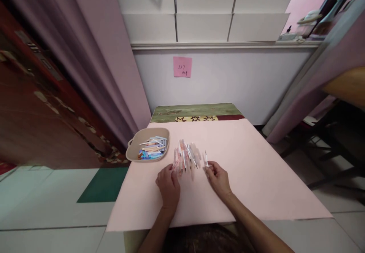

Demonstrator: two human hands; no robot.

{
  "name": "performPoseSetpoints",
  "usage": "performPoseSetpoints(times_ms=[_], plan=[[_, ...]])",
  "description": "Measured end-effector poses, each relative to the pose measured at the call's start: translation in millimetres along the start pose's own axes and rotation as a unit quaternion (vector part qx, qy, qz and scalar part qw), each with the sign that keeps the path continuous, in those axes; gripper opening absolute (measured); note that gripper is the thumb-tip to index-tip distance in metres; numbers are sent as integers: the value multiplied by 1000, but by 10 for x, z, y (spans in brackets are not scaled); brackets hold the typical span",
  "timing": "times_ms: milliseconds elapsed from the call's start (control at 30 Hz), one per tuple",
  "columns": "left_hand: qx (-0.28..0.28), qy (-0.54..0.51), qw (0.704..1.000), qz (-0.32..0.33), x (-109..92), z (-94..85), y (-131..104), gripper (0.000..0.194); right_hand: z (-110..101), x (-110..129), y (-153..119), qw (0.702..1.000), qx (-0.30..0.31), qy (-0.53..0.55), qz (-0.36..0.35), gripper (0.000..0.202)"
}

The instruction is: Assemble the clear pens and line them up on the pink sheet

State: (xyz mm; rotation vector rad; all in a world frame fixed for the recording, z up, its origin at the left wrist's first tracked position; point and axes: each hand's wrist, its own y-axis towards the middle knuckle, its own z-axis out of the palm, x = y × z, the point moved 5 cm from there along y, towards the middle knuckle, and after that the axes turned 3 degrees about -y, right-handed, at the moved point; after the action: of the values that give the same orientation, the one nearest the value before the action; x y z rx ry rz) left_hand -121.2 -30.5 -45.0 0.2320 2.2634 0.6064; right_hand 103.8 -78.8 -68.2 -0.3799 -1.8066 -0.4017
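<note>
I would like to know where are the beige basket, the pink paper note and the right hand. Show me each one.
Beige basket [133,149]: head view, bare inside at its left.
Pink paper note [183,71]: head view, its middle.
Right hand [219,177]: head view, its back.

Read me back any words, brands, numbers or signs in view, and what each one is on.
"357": handwritten on the pink note on the wall.
Below it, smaller handwritten characters: too small to read surely.
Loose pens, pens in the basket, pen in the right hand: no lettering readable at this size.
</note>
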Motion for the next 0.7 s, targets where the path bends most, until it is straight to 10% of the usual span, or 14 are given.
performPoseSetpoints(times_ms=[367,700], plan=[[-30,-183,970,-157,397,34,-35,31,4,45,-47,998,-7,-50,-35,32],[113,79,985,-103,42,10,-90,46,7,45,-49,999,-5,-20,-33,28]])
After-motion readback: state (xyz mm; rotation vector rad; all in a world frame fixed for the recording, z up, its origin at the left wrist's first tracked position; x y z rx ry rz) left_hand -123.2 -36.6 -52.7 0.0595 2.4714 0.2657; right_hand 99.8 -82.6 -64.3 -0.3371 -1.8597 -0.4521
